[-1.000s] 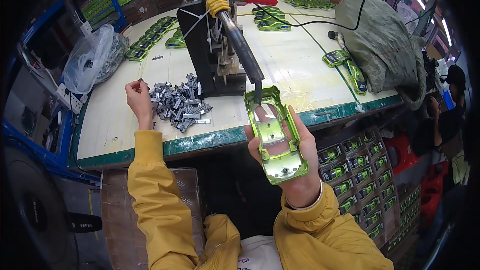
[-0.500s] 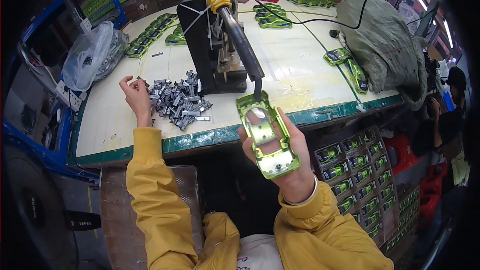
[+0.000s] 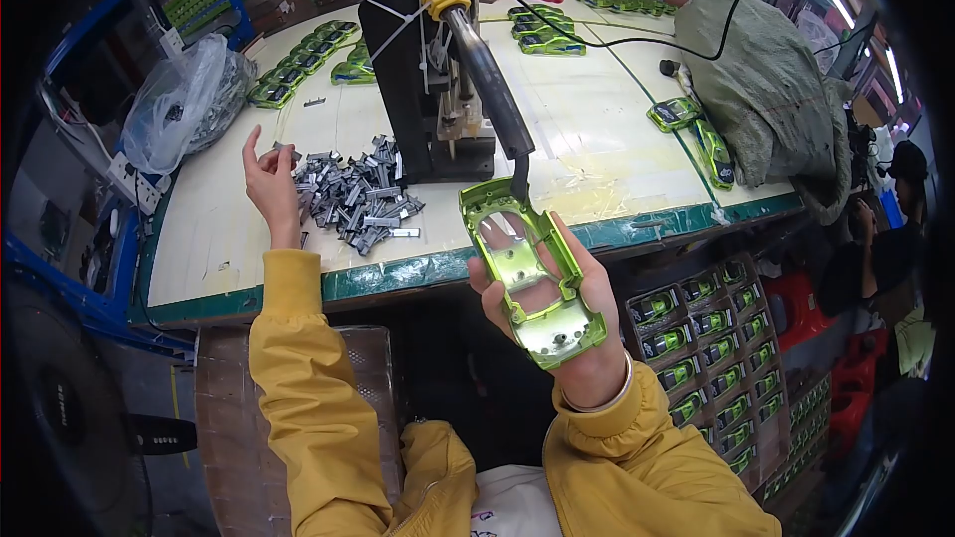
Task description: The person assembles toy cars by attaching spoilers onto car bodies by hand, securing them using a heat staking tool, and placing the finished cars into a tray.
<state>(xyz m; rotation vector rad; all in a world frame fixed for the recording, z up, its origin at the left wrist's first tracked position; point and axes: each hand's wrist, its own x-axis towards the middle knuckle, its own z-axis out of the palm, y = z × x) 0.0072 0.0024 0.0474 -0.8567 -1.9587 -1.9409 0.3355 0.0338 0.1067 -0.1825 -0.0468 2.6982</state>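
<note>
My right hand holds a green toy car body shell from below, its hollow inner side facing me and clear window plastic showing in it. The shell's far end is close under the black handle of a hand press; I cannot tell if they touch. My left hand is raised at the left side of a pile of small grey plastic parts. A small grey part is pinched at its fingertips, partly hidden.
Finished-looking green car bodies stand in rows on the pale table. A clear plastic bag is at the left, a grey-green sack at the right. Below right is a compartment tray of green cars. Other people sit across the table.
The car shell has tilted in my right hand, showing more of its inner side, and shifted slightly. My left hand's index finger has straightened upward, with the small grey part turned at the fingertips.
</note>
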